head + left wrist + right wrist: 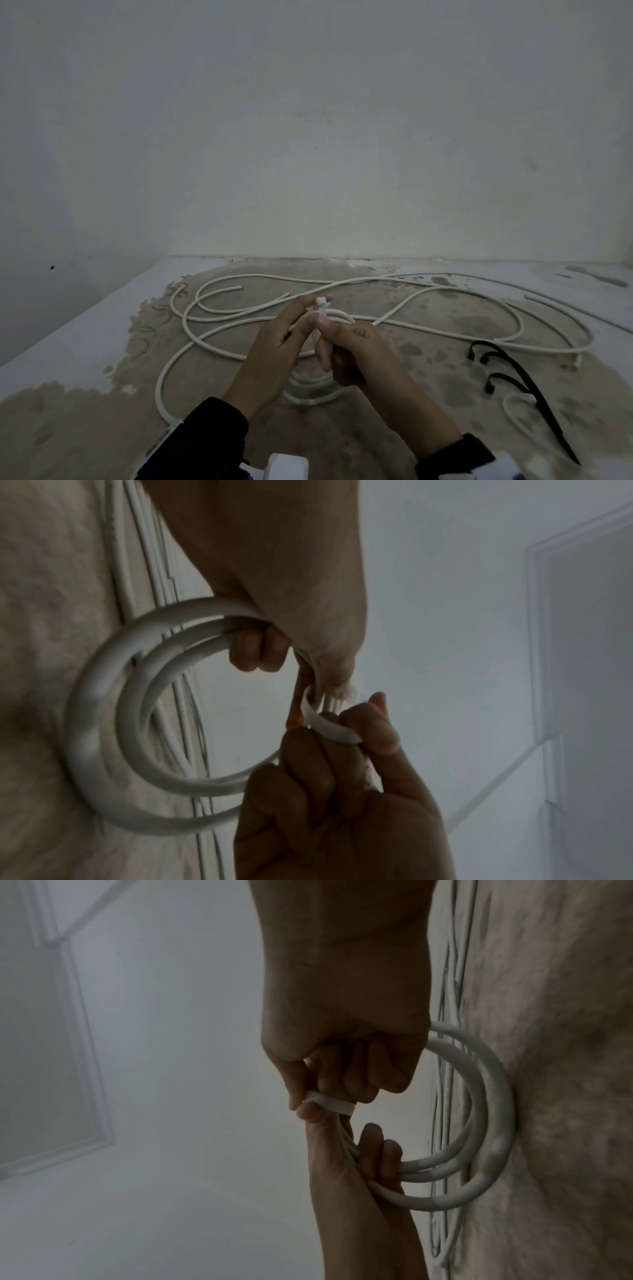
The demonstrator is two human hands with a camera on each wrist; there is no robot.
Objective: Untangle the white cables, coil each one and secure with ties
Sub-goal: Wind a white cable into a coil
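Above the middle of the worn, beige-stained white worktop (85, 428), against a plain grey-white wall (308, 120): left hand (274, 353) and right hand (352, 356) held close together, thumbs almost touching, both wrists in dark sleeves (219, 428). Between them, a small coil of round white cable (103, 723), about three loops, standing on edge with its lowest turn on or just above the surface. Left fingers (380, 1156) curled round the bunched strands at the top of the coil, thumb laid along them. Right thumb and forefinger pinching a flat white plastic tie strap (334, 727) looped over those same strands, remaining right fingers (308, 764) folded into the palm. White square tie head (321, 302) sticking up just above the left fingertips in the head view. Behind and to both sides, long loose white cables (445, 291) sprawled in wide crossing curves over the worktop, one cut end lying far left. Well to the right, near the front edge, a few black plastic zip ties (527, 380) lying together, tails pointing toward the near edge, beside a thin whitish loop (513, 407) too faint to identify. No brand, label or readable writing visible on cable, ties or surface.
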